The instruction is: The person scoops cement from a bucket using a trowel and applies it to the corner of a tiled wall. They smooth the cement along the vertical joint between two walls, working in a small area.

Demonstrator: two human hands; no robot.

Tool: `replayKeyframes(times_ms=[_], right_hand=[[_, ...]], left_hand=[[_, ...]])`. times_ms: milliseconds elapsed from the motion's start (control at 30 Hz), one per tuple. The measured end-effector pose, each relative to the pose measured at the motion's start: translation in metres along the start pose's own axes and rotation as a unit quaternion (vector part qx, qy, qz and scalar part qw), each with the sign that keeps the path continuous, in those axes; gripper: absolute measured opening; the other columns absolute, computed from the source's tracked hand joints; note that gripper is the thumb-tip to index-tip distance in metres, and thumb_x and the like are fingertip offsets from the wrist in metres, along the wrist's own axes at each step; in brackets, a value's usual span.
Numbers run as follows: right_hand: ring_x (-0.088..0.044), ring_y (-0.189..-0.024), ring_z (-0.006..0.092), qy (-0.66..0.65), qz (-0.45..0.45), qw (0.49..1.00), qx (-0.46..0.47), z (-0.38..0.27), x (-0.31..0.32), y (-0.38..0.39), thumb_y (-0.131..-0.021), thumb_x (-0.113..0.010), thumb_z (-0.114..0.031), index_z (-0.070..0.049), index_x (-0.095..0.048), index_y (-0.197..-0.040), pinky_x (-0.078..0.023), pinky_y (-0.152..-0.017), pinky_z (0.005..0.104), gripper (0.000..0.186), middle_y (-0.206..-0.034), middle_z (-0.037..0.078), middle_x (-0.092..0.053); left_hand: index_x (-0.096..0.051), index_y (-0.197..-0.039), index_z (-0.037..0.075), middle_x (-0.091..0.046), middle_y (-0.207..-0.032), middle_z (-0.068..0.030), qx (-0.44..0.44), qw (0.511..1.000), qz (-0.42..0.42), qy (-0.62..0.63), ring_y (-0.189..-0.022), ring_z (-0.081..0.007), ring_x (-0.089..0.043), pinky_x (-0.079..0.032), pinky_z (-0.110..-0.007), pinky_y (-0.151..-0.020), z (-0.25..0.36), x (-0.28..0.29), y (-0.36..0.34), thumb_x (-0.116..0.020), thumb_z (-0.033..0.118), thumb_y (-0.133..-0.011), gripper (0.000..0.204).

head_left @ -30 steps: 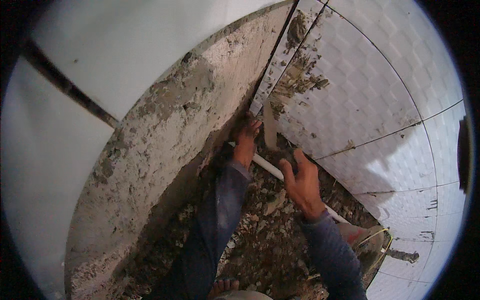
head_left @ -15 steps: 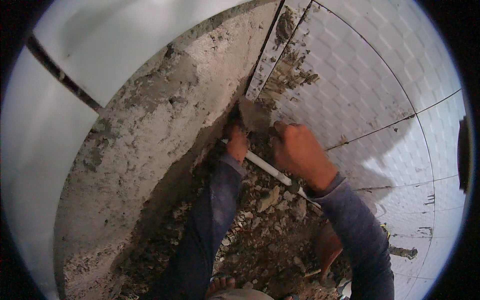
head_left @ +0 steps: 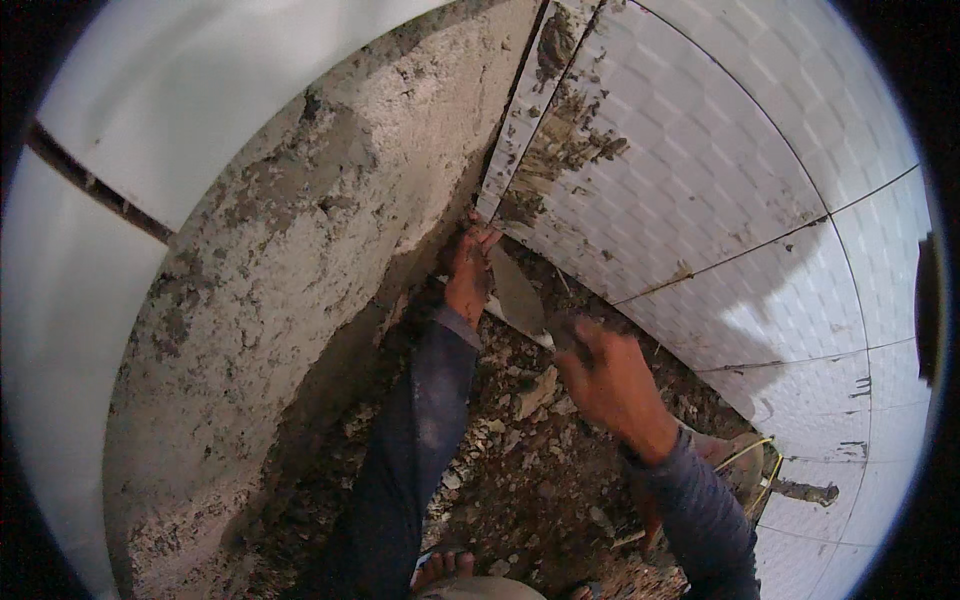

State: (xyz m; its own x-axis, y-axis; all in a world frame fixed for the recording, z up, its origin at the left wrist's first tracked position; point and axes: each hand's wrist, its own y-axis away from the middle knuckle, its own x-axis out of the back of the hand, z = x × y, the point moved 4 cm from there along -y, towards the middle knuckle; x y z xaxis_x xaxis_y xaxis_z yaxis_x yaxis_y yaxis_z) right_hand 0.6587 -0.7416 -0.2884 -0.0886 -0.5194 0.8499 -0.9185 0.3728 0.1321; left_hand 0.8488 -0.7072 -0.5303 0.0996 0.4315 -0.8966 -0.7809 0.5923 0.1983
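My right hand (head_left: 607, 385) is closed round the handle of a trowel, whose grey pointed blade (head_left: 517, 290) reaches up and left over the rubble, beside my left hand (head_left: 468, 275). That left hand is stretched up into the corner. Its fingertips touch the lower end of a narrow white tile strip (head_left: 508, 150), and its fingers look extended with nothing gripped in them. Grey mortar (head_left: 560, 160) is smeared over the strip and the large patterned wall tile (head_left: 690, 150) beside it. Part of a white pipe (head_left: 494, 306) shows under the blade.
A rough cement wall face (head_left: 290, 230) runs along the left, below smooth white tiles (head_left: 190, 110). Broken rubble (head_left: 530, 470) covers the ground. At the right, a pipe stub (head_left: 805, 492) sticks out of the tiled wall near a yellow cord (head_left: 776, 470). My foot (head_left: 443, 566) is at the bottom.
My right hand has drawn down and back with the trowel, bringing the blade away from the tile corner. My left hand has moved up to the strip's lower end.
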Motion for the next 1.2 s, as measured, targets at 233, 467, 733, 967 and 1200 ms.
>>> replayKeyframes(times_ms=[233, 467, 733, 967, 1200], right_hand=[[-0.065, -0.080, 0.0468, -0.012, -0.135, 0.989, -0.051, 0.045, -0.014, 0.126, -0.086, -0.066, -0.013, 0.002, -0.062, -0.114, -0.052, -0.069, 0.0530, 0.032, -0.090, 0.028, -0.066], [-0.062, -0.079, 0.0498, -0.024, -0.165, 0.984, -0.060, 0.071, -0.037, 0.184, -0.085, -0.069, -0.016, 0.002, -0.061, -0.098, -0.051, -0.067, 0.0518, 0.024, -0.087, 0.027, -0.064], [-0.063, -0.077, 0.0477, 0.007, -0.266, 0.962, -0.055, 0.061, -0.045, 0.216, -0.087, -0.068, -0.019, -0.001, -0.059, -0.114, -0.053, -0.066, 0.0524, 0.033, -0.085, 0.026, -0.064], [-0.067, -0.076, 0.0451, 0.028, -0.289, 0.957, -0.001, 0.072, -0.022, 0.241, -0.087, -0.068, -0.025, 0.002, -0.057, -0.121, -0.054, -0.068, 0.0516, 0.045, -0.085, 0.025, -0.066], [-0.067, -0.080, 0.0454, 0.061, -0.320, 0.945, -0.019, 0.092, -0.014, 0.273, -0.082, -0.071, -0.026, 0.003, -0.052, -0.127, -0.055, -0.072, 0.0519, 0.057, -0.090, 0.026, -0.066]], left_hand=[[-0.050, -0.140, 0.014, -0.052, -0.144, -0.0110, -0.008, 0.997, -0.016, -0.076, -0.091, -0.0137, -0.065, -0.053, -0.023, -0.060, 0.012, 0.055, -0.040, -0.069, 0.032, -0.092, 0.054], [-0.047, -0.144, 0.015, -0.056, -0.138, -0.0069, 0.068, 0.982, 0.000, -0.179, -0.093, -0.0133, -0.065, -0.055, -0.026, -0.072, 0.000, 0.033, -0.041, -0.072, 0.030, -0.091, 0.061], [-0.058, -0.131, 0.017, -0.067, -0.112, -0.0005, -0.014, 0.989, 0.036, -0.145, -0.093, -0.0088, -0.062, -0.053, -0.030, -0.068, 0.000, 0.024, -0.026, -0.068, 0.022, -0.092, 0.040], [-0.048, -0.141, 0.014, -0.063, -0.122, -0.0010, 0.013, 0.996, -0.047, -0.072, -0.098, -0.0132, -0.062, -0.052, -0.023, -0.070, 0.002, 0.071, -0.068, -0.073, 0.017, -0.091, 0.056], [-0.062, -0.126, 0.011, -0.066, -0.116, -0.0078, 0.057, 0.954, 0.150, -0.255, -0.103, -0.0208, -0.064, -0.054, -0.031, -0.079, -0.012, 0.051, -0.043, -0.072, 0.010, -0.088, 0.039]])
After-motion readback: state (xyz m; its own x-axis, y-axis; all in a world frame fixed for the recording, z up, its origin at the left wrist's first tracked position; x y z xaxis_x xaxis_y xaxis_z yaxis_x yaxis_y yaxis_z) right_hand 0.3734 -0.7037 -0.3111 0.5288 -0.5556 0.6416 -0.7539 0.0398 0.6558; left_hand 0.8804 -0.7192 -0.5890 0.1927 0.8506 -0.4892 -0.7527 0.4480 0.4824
